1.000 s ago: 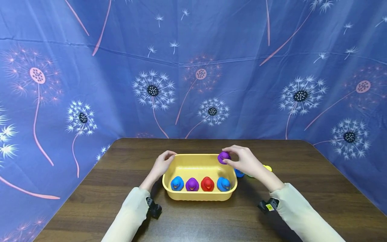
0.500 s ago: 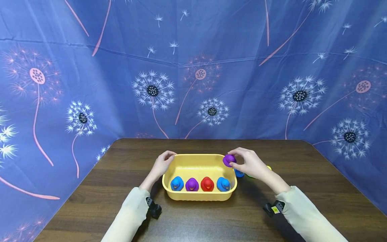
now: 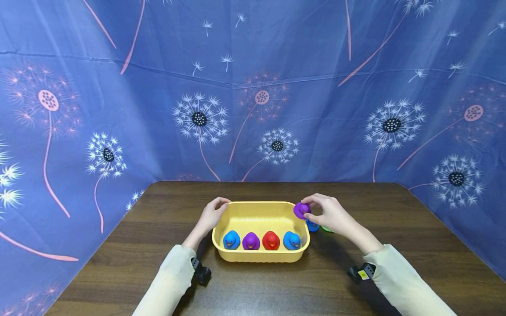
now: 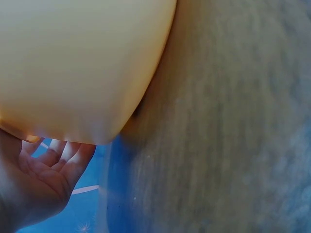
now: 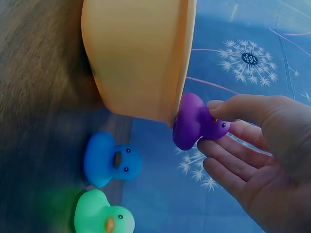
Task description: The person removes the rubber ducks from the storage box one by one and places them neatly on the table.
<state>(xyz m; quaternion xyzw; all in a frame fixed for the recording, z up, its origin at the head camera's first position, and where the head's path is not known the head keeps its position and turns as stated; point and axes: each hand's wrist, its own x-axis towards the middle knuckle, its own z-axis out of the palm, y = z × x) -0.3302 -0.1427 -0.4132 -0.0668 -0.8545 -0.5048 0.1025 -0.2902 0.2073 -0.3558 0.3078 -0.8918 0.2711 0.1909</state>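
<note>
My right hand (image 3: pixel 330 214) pinches a purple rubber duck (image 3: pixel 301 210) between thumb and fingers, right at the back right corner of a yellow basin (image 3: pixel 261 256). In the right wrist view this purple duck (image 5: pixel 192 124) is close against the basin's rim. My left hand (image 3: pixel 212 214) grips the basin's back left rim, its fingers partly hidden by the wall in the left wrist view. Inside the basin, along the near side, sit a blue duck (image 3: pixel 231 240), a purple duck (image 3: pixel 251 241), a red duck (image 3: pixel 271 240) and another blue duck (image 3: pixel 292 241).
Just outside the basin's right end, a blue duck (image 5: pixel 104 160) and a green duck (image 5: pixel 97 213) stand on the brown wooden table (image 3: pixel 253 289). From the head they are partly covered by the right hand. A blue dandelion-print cloth (image 3: pixel 316 96) hangs behind the table.
My right hand has moved right and slightly nearer with the purple duck, from over the basin to its corner rim. A yellow object behind that wrist is now hidden. The left hand stays put.
</note>
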